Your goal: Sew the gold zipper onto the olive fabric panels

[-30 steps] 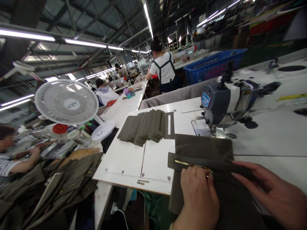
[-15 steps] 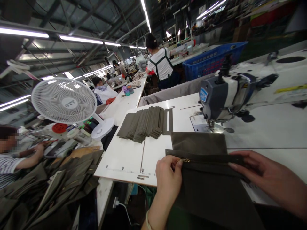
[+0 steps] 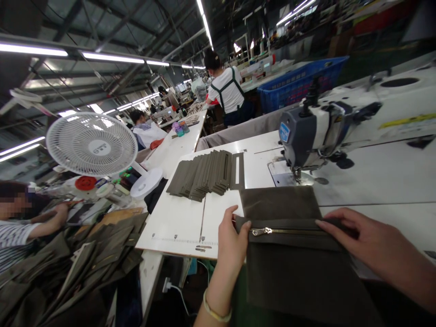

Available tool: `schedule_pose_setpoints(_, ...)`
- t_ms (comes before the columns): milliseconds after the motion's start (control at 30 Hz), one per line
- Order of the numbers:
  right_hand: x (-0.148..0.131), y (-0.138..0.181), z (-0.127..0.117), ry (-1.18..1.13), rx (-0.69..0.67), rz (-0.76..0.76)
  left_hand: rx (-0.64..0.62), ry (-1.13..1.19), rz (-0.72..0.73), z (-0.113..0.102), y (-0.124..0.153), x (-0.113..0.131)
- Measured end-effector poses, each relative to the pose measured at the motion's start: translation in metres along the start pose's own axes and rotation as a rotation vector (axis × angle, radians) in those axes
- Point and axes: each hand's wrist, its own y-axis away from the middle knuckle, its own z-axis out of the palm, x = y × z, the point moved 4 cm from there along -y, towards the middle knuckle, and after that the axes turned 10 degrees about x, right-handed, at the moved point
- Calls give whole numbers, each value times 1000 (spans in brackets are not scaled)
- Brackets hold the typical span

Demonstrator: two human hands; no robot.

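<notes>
A dark olive fabric panel [image 3: 286, 268] hangs over the front edge of the sewing table, with a zipper [image 3: 293, 232] running across it. The metal zipper pull [image 3: 261, 231] lies near the zipper's left end. My left hand [image 3: 232, 238] pinches the fabric at that end, thumb on top and index finger raised behind. At the other end, my right hand [image 3: 354, 229] grips the panel's edge between thumb and fingers. The sewing machine [image 3: 306, 136] stands just beyond the fabric, its presser foot [image 3: 298, 176] a little past the panel's far edge.
Slotted olive fabric pieces [image 3: 200, 175] lie fanned on the white table [image 3: 170, 227]. To the left are a white fan [image 3: 91, 143] and a heap of olive fabric [image 3: 85, 272]. A blue crate [image 3: 289, 86] stands behind the machine; co-workers sit further off.
My left hand has shifted slightly left, off the zipper pull, which now shows fully. The zipper strip lies flatter and more open to view. My right hand keeps its hold, slightly further left.
</notes>
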Motion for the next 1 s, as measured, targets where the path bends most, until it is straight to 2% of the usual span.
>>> schedule_pose_setpoints(100, -10, 4, -6, 169, 103, -182, 81, -98, 112, -6, 10, 5)
schedule_pose_setpoints(200, -35, 13, -10, 253, 291, -501, 190, -208, 415, -8, 25, 24)
schedule_pose_setpoints(267, -50, 23, -3, 226, 292, -697, 92, -224, 605, 2, 36, 35)
schedule_pose_setpoints(333, -55, 32, 11, 211, 225, -812, -100, -227, 692, 17, 42, 40)
schedule_pose_setpoints(400, -49, 37, 24, 238, 149, -834, -244, -253, 679, 28, 43, 39)
schedule_pose_setpoints(467, -37, 37, 29, 252, 89, -801, -294, -258, 622, 30, 39, 35)
schedule_pose_setpoints(600, -21, 31, 23, 180, -6, -790, -287, -186, 551, 21, 29, 30)
schedule_pose_setpoints(1000, -32, 22, -2, -50, 67, -706, -266, -119, 499, 6, 20, 35)
